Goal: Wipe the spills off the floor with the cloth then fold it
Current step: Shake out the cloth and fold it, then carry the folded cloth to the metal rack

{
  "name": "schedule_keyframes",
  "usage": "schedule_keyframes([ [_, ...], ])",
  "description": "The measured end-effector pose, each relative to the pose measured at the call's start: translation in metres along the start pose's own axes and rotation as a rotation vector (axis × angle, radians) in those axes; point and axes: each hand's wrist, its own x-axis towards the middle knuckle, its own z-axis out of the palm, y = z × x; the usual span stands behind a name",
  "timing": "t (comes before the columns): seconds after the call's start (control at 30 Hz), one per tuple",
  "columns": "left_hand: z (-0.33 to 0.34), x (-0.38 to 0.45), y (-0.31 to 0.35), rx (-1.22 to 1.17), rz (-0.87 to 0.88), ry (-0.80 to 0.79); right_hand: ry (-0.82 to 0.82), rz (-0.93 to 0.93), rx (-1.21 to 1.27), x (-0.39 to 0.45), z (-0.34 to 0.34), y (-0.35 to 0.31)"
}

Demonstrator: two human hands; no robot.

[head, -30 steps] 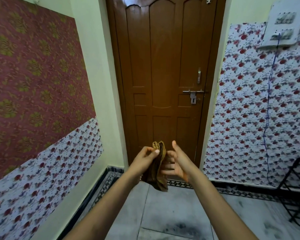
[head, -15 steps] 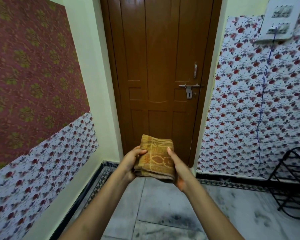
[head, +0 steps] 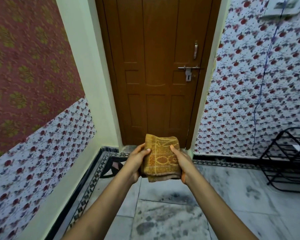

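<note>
A folded mustard-yellow cloth (head: 160, 156) with an orange woven pattern lies flat between my two hands, held out in front of me at about waist height. My left hand (head: 136, 161) grips its left edge, thumb on top. My right hand (head: 181, 161) grips the right edge the same way, thumb on the upper face and fingers underneath. Below, the grey marble floor (head: 171, 220) shows dark smudges.
A closed brown wooden door (head: 156, 70) with a metal bolt stands straight ahead. Patterned walls flank it on both sides. A black wire rack (head: 287, 158) stands by the right wall, and a blue cord (head: 263, 73) hangs down that wall.
The cloth hung bunched and upright between my hands a second ago; now it lies flat and folded, gripped at both sides. The camera has tilted downward.
</note>
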Motion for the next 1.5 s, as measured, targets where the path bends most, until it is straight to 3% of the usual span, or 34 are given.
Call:
schedule_keyframes([
  [0.33,0.031,0.008,-0.012,0.0,-0.046,-0.048,0.071,0.072,0.086,-0.006,-0.038,0.002],
  [0.53,0.09,0.014,-0.034,0.022,-0.059,-0.027,0.149,-0.014,0.093,-0.01,-0.095,-0.004],
  [1.07,0.423,0.022,-0.116,0.055,-0.185,-0.144,0.345,-0.037,0.117,-0.01,-0.416,-0.096],
  [1.5,0.626,0.135,-0.148,0.083,-0.238,-0.284,0.44,-0.075,0.221,0.071,-0.598,-0.162],
])
